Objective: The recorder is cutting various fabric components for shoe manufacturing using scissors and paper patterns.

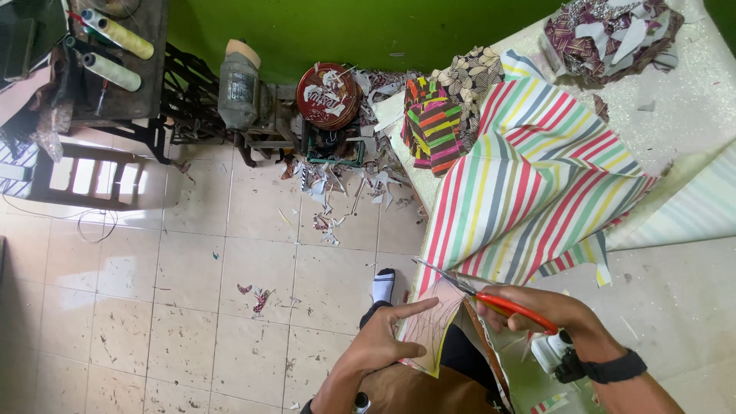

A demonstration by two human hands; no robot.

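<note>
My right hand (537, 313) is closed on red-handled scissors (491, 297), whose blades point left and up across a striped cloth (529, 192). That cloth has red, green, yellow and grey stripes and hangs over the edge of a white table (682, 291). My left hand (387, 337) lies flat with the forefinger stretched out, pressing a small pale piece of fabric (431, 326) that hangs below the scissor blades. A dark band is on my right wrist. My foot in a white sock (383, 285) stands on the floor below.
Folded patterned fabrics (441, 115) hang at the table's far edge, and another heap (613, 34) lies at the far corner. Scraps litter the tiled floor (192, 253) near a round tin (327, 93). A sewing table with thread cones (115, 46) stands at the left.
</note>
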